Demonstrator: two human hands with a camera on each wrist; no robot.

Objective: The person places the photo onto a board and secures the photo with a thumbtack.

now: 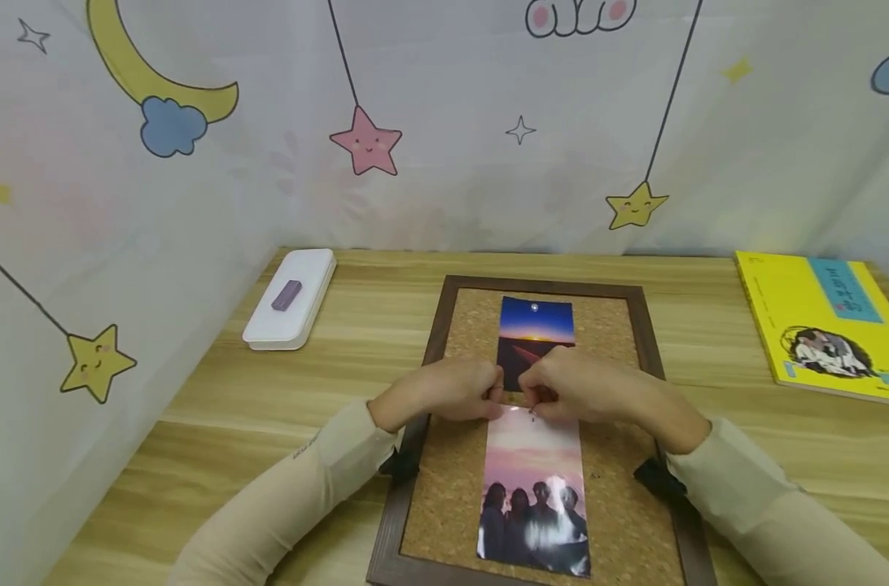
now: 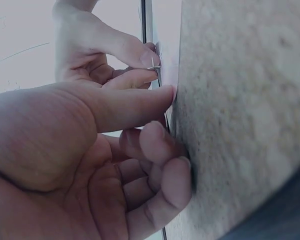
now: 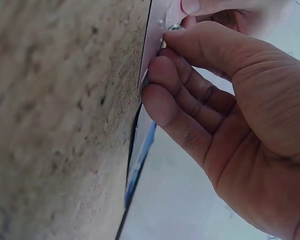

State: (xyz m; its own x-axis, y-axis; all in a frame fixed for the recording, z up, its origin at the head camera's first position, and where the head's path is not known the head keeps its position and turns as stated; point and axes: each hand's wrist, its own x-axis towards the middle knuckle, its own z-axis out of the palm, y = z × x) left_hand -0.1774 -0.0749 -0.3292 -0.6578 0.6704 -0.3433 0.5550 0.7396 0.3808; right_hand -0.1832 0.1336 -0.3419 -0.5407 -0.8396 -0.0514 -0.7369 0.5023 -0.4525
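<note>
A photo of four-like silhouettes under a pink sky [image 1: 532,456] lies on the cork board [image 1: 440,505], its top edge between both hands. My left hand [image 1: 462,391] holds this photo at its upper left corner, thumb on the print and fingers curled beside it. From the right, my right hand [image 1: 580,389] pinches a small metal thumbtack [image 2: 154,67] against the photo's top edge. Directly above, a sunset photo [image 1: 538,321] is fixed by a clear-looking tack [image 1: 535,308] near its top; the hands partly cover its lower part.
A dark wooden frame [image 1: 543,285] borders the board on the wood-grain table [image 1: 364,325]. At back left a white case [image 1: 291,325] carries a small purple block [image 1: 286,295]. A yellow book [image 1: 767,325] lies at right, and a patterned curtain [image 1: 444,203] hangs behind.
</note>
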